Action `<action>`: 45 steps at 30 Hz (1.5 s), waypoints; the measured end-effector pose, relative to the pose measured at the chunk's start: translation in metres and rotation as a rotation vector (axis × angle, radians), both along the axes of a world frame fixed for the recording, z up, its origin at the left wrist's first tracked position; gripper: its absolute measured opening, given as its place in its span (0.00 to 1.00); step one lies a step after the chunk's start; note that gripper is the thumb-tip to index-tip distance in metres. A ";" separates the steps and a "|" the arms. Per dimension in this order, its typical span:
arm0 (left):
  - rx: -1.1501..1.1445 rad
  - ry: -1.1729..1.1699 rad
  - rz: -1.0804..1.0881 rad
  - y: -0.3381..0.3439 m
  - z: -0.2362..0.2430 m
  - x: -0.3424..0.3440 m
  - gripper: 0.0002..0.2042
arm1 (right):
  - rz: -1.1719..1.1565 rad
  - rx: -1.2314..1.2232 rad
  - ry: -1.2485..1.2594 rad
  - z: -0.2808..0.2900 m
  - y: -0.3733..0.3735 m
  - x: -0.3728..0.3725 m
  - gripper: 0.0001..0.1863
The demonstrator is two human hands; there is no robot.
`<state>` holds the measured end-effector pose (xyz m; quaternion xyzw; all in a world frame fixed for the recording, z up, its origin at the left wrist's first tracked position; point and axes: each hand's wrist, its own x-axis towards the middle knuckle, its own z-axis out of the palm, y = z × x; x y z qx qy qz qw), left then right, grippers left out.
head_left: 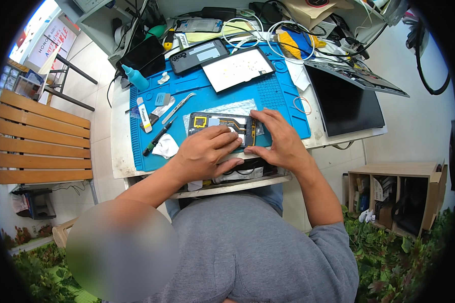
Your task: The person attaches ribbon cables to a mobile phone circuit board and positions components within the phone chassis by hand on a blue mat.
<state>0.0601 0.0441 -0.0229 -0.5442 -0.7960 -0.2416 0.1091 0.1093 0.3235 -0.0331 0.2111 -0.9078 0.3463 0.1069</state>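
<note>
An opened smartphone with its inner parts bare lies on bubble wrap near the front of the blue work mat. My left hand rests over its left and middle part, fingers laid on the inner parts, thumb apart near the lower edge. With thumb and fingers at opposite edges, my right hand grips the phone's right end. To the left lie tweezers, a screwdriver and a crumpled white cloth. What lies under my left fingers is hidden.
A dark phone back cover and a white board with small bits on it lie farther back. A blue bottle stands at left. An open laptop takes up the right side. Cables clutter the back. An open drawer sits before me.
</note>
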 end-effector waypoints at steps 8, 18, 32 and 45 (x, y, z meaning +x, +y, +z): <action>0.098 -0.079 0.031 -0.023 0.006 0.002 0.23 | -0.027 0.014 -0.021 0.006 0.000 0.002 0.51; -0.023 -0.289 0.355 -0.074 0.030 -0.038 0.47 | 0.011 -0.060 0.048 0.018 0.001 -0.001 0.42; 0.339 -0.798 0.379 -0.078 -0.003 -0.061 0.14 | -0.013 -0.075 -0.108 0.024 0.004 -0.019 0.16; 0.459 -1.000 0.419 -0.067 0.007 -0.076 0.12 | -0.221 -0.468 -0.174 0.003 0.001 -0.041 0.15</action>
